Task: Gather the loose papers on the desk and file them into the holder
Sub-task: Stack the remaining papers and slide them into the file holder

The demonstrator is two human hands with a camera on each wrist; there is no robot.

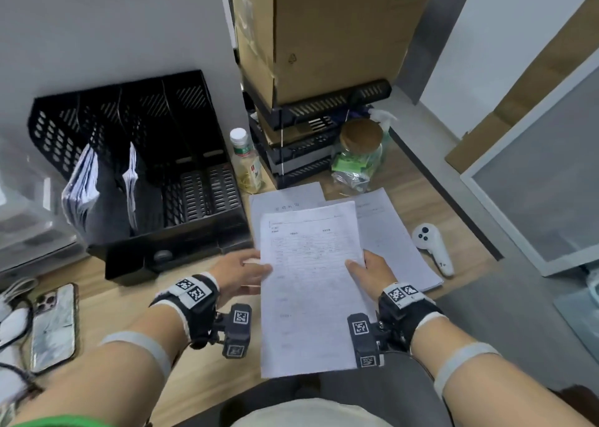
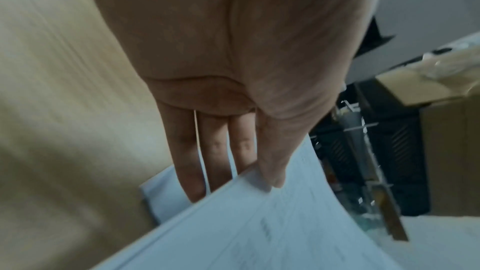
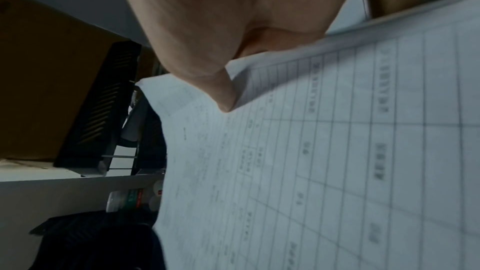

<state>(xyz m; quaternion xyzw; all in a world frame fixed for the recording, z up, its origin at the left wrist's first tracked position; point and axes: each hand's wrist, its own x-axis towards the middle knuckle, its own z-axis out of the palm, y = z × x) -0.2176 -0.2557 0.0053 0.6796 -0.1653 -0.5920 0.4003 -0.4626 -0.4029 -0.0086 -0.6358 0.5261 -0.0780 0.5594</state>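
I hold a stack of printed papers (image 1: 311, 284) above the desk's front edge, tilted toward me. My left hand (image 1: 246, 269) pinches its left edge, thumb on top and straight fingers (image 2: 189, 171) underneath the papers (image 2: 259, 233). My right hand (image 1: 369, 269) pinches the right edge, and its thumb (image 3: 221, 93) presses on the sheet (image 3: 337, 151). More loose sheets lie on the desk behind (image 1: 285, 199) and to the right (image 1: 395, 242). The black slotted file holder (image 1: 168, 251) stands at the left against the wall. Paper bundles (image 1: 81, 193) fill its two left slots.
A drink bottle (image 1: 246, 161) stands between the holder and a black tray stack (image 1: 308, 141) topped by a cardboard box (image 1: 324, 37). A cork-lidded jar (image 1: 359, 154) and a white controller (image 1: 432, 248) sit right. A phone (image 1: 53, 326) lies at the near left.
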